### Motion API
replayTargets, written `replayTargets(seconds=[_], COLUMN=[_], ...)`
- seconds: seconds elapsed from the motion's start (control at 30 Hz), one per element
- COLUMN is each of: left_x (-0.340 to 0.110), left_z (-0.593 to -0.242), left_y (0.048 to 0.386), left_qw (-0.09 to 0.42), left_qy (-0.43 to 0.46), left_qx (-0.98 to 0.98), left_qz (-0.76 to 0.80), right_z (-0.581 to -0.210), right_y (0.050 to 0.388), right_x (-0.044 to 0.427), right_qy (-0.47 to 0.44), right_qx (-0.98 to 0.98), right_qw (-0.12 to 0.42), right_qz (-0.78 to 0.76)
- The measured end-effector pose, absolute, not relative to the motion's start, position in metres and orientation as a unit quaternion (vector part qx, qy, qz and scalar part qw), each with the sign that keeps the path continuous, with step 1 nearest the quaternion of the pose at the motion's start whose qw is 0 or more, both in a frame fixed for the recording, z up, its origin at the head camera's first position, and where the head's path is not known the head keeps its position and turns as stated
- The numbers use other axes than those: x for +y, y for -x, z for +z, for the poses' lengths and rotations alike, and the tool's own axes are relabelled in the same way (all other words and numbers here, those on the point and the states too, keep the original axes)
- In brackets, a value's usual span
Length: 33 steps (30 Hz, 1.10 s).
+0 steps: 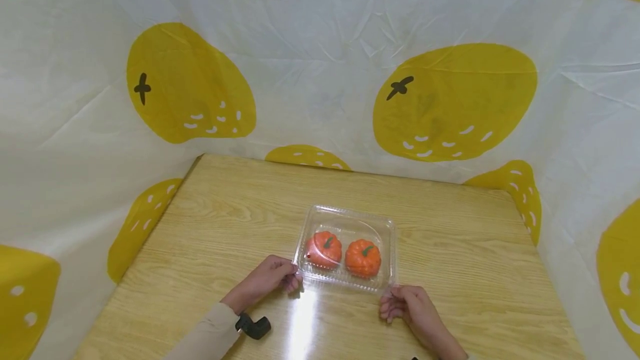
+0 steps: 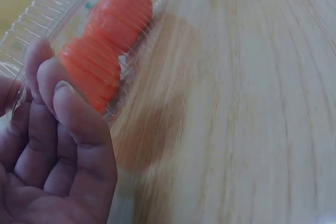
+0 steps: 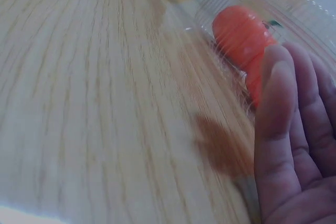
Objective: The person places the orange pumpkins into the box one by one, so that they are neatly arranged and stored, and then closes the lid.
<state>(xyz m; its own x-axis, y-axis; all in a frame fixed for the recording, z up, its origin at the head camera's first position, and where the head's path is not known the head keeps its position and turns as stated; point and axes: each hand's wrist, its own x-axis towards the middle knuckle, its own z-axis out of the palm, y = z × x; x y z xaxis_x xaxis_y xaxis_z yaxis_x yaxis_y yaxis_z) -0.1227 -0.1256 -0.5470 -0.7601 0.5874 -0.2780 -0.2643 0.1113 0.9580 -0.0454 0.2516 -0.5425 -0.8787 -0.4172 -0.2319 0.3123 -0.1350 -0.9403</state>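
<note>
A clear plastic clamshell box [image 1: 352,218] sits on the wooden table with its lid down. Inside it, side by side, are two small orange pumpkins with green stems, the left pumpkin [image 1: 324,250] and the right pumpkin [image 1: 363,259]. My left hand [image 1: 275,275] pinches the box's near left corner between thumb and curled fingers. At the near right corner, my right hand [image 1: 410,307] pinches the rim in the same way. Both wrist views show the fingers close against the ribbed plastic wall, with the pumpkins [image 2: 121,17] [image 3: 241,35] behind it.
The wooden table [image 1: 240,199] is enclosed by a white cloth [image 1: 320,82] printed with large yellow fruit. A black strap mount [image 1: 254,326] is on the left wrist. Glare lies on the tabletop between the forearms.
</note>
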Motion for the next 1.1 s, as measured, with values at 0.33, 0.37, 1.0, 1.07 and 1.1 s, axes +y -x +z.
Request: replayTargets(seconds=[0.33, 0.37, 1.0, 1.07, 1.1], left_x=[-0.1247, -0.1249, -0.1294, -0.1299, -0.13], left_z=[-0.5457, -0.546, -0.538, -0.5382, -0.5378], left_y=[0.1228, 0.123, 0.1296, 0.1314, 0.1321], left_qw=[0.334, 0.335, 0.362, 0.365, 0.367], left_qy=[-0.121, -0.122, -0.125, -0.121, -0.12], left_qx=[0.664, 0.661, 0.657, 0.658, 0.658], left_qz=[0.658, 0.66, 0.65, 0.647, 0.647], right_z=[-0.5388, -0.5389, -0.5381, -0.5377, -0.5374], right_y=[0.0449, 0.0445, 0.0457, 0.0472, 0.048], right_x=[0.2462, 0.2457, 0.2412, 0.2416, 0.2419], right_qy=[0.002, 0.004, -0.028, -0.026, -0.021], right_qx=[0.662, 0.666, 0.673, 0.666, 0.66], right_qw=[0.204, 0.197, 0.186, 0.197, 0.201], right_qz=[-0.721, -0.719, -0.715, -0.72, -0.723])
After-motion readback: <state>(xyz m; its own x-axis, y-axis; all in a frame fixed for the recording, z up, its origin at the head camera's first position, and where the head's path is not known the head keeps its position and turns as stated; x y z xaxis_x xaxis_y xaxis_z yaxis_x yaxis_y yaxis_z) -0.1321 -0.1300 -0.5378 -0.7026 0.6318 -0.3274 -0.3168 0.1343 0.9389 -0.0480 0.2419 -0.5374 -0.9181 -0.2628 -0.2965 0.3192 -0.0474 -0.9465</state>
